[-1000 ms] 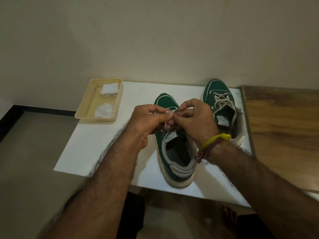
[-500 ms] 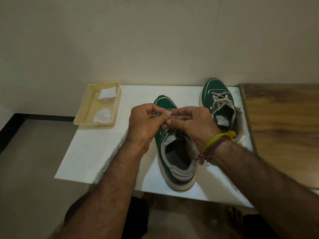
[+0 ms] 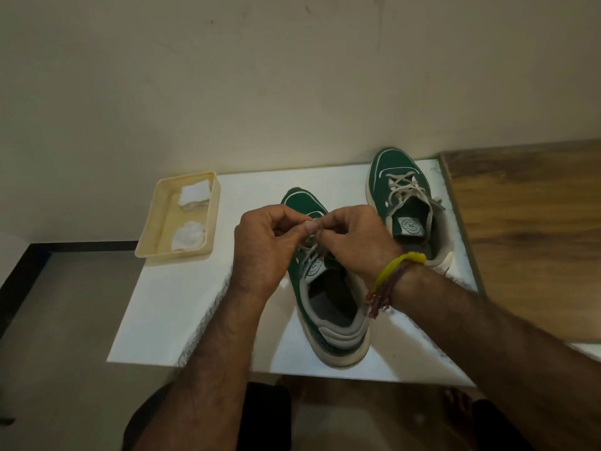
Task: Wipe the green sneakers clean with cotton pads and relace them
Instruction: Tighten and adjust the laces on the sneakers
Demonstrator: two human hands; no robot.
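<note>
Fingers (image 3: pixel 310 226) pinch lace (image 3: pixel 309 247); 2 sneakers (image 3: pixel 328 297), maybe 2 pads (image 3: pixel 195 194).

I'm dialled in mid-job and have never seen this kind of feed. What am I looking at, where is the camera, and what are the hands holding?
There is no machine here: a person works with two bare hands, and the single picture comes from a wide-angle camera worn on their head, looking forward and down.

The left hand and right hand meet over the nearer green sneaker, pinching its pale lace between the fingertips, so this is the lacing stage. The right wrist wears yellow and brown threads.

The second green sneaker, already laced, stands farther back to the right. Both sit on a white board. At its far left corner is a cream tray with two white cotton pads. A wooden surface adjoins on the right.
</note>
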